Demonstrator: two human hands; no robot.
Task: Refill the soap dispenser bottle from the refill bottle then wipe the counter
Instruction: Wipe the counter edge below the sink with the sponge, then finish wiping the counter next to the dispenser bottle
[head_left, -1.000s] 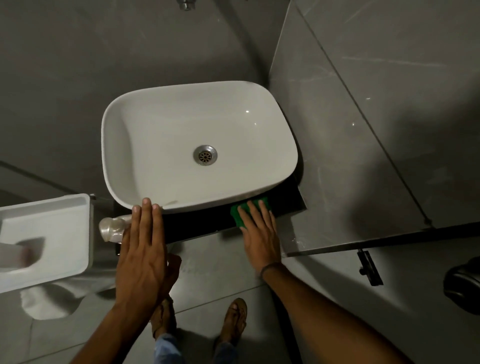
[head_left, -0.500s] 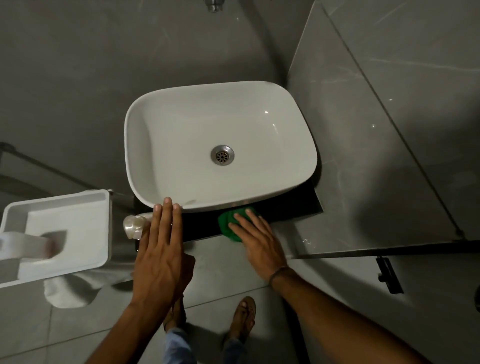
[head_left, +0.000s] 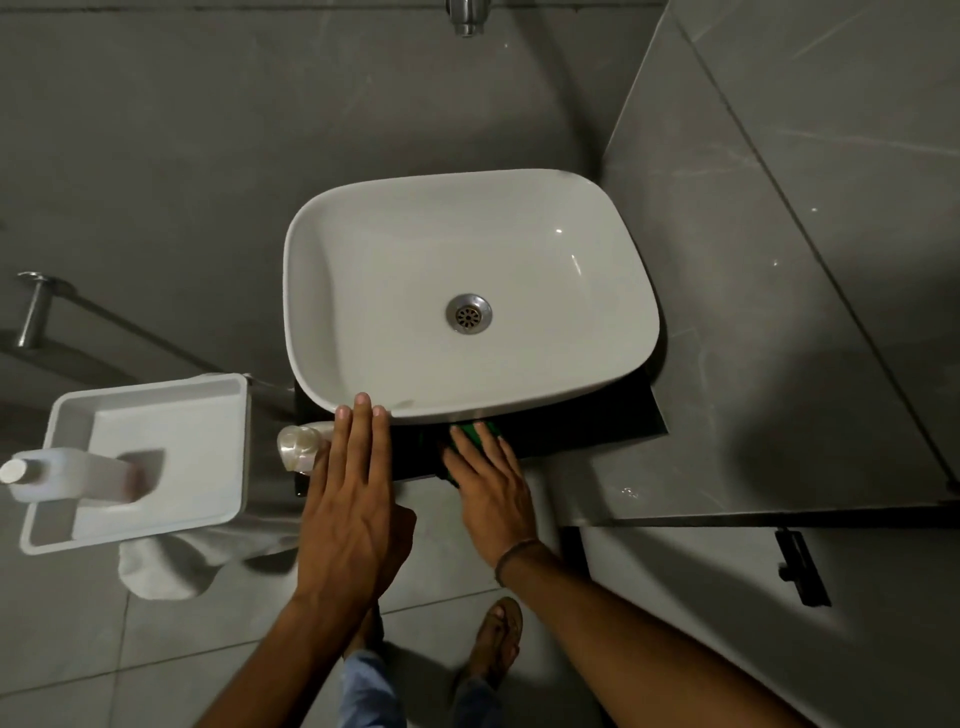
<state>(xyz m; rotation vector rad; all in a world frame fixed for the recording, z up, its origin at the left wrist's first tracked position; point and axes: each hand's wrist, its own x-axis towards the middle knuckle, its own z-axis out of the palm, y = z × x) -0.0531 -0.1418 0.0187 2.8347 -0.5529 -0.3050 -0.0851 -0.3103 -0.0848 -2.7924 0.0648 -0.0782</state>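
A white basin (head_left: 597, 364) sits on a dark counter (head_left: 587, 431). My right hand (head_left: 491, 488) lies flat on a green cloth (head_left: 475, 431) on the counter's front strip, pressing it down. My left hand (head_left: 353, 499) is flat with fingers together, fingertips at the basin's front rim, holding nothing. A pearly soap dispenser bottle (head_left: 298, 447) stands just left of that hand at the counter's left end. A white refill bottle (head_left: 67, 475) rests in a white tray (head_left: 156, 400) at the left.
A tap spout (head_left: 467, 18) pokes out above the basin. A grey partition wall (head_left: 779, 312) stands close on the right. A white towel (head_left: 171, 566) hangs under the tray, and a metal rail (head_left: 34, 312) runs along the left wall. My sandalled feet (head_left: 498, 639) are on the floor tiles.
My right hand has slid the green cloth leftwards along the counter's front strip, closer to my left hand. The view has shifted, so the basin sits further right in frame.
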